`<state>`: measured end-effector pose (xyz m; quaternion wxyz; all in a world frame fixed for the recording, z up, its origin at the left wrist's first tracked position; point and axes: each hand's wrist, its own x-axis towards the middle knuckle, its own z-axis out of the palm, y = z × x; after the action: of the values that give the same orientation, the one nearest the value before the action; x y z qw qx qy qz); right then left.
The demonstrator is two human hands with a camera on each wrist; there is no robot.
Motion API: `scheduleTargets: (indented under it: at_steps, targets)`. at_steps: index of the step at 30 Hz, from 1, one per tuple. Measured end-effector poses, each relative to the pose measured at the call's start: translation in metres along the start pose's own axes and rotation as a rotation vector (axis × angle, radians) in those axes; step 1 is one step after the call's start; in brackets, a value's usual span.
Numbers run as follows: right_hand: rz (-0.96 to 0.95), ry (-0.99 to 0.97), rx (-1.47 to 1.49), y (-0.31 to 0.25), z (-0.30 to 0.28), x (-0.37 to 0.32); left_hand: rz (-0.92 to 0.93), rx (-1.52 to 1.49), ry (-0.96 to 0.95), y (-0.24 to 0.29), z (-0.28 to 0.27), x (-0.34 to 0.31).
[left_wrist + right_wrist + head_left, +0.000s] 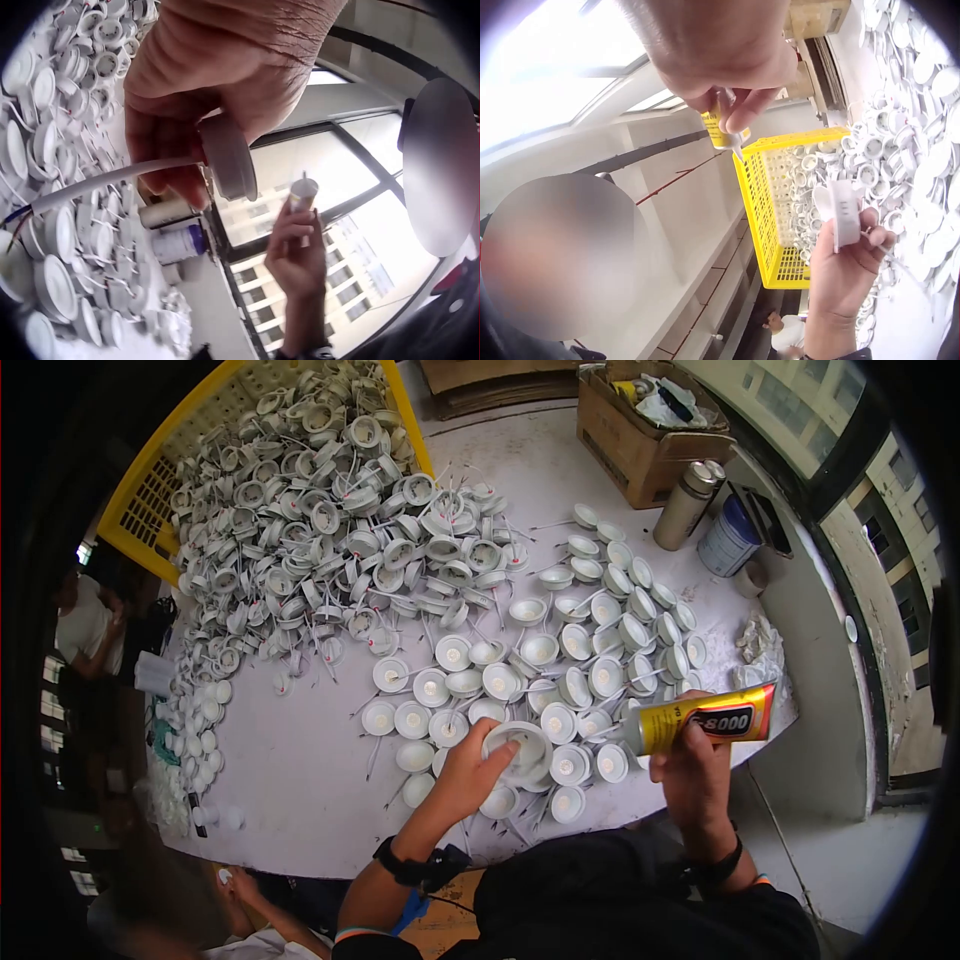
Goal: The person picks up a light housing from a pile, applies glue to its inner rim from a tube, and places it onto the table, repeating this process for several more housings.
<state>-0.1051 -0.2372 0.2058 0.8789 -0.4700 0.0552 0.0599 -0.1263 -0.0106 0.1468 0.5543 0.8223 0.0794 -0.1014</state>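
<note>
My left hand (478,762) grips a round white lamp housing (517,745) just above the table's near edge; the left wrist view shows its disc (227,154) edge-on with a white cable (112,178) trailing away. My right hand (692,760) holds a yellow glue tube (705,718) lying sideways, its nozzle pointing left at the housing. In the right wrist view the tube (718,132) pokes out below the fingers, and the left hand (847,259) holds the housing (838,210) upright.
Rows of white housings (590,650) lie bowl-up on the white table (300,770). A large heap (330,530) spills from a yellow crate (150,500). A cardboard box (640,430), a steel flask (688,503) and a can (728,538) stand far right. A person (90,630) is at left.
</note>
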Motion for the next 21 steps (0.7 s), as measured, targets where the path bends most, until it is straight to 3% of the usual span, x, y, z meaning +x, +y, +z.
scheduleTargets:
  at_steps: [2, 7, 11, 13, 16, 21]
  targets:
    - [0.000, -0.004, 0.108, 0.007, 0.005, -0.001, -0.054, -0.353, -0.149, 0.012, 0.002, -0.014]
    - [-0.014, -0.035, 0.165, 0.031, 0.017, -0.007, -0.131, -0.634, -0.272, 0.042, 0.009, -0.041]
    - [-0.012, -0.038, 0.114, 0.049, 0.022, -0.016, -0.116, -0.647, -0.239, 0.044, 0.013, -0.053]
    - [0.005, -0.050, 0.078, 0.052, 0.027, -0.022, 0.104, -0.510, -0.103, 0.041, 0.021, -0.054]
    - [0.059, -0.107, 0.038, 0.053, 0.030, -0.031, 0.135, -0.434, -0.046, 0.047, 0.023, -0.061]
    - [-0.019, -0.126, -0.071, 0.054, 0.034, -0.036, 0.148, -0.463, -0.067, 0.055, 0.024, -0.072]
